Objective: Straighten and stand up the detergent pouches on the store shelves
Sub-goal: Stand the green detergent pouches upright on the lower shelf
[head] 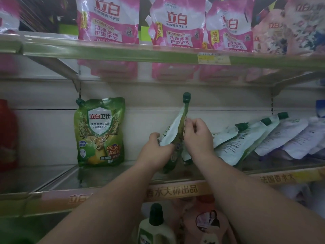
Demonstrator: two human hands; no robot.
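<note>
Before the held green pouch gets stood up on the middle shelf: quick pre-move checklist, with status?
1. Left hand grips held pouch low: ok.
2. Right hand pinches its edge: ok.
3. Cap points up: ok.
4. Bare shelf between it and the upright green pouch: ok.
5. Leaning pouches to the right stood up: not ok.
6. Held pouch's base flat on the shelf: cannot tell, arms hide it.
</note>
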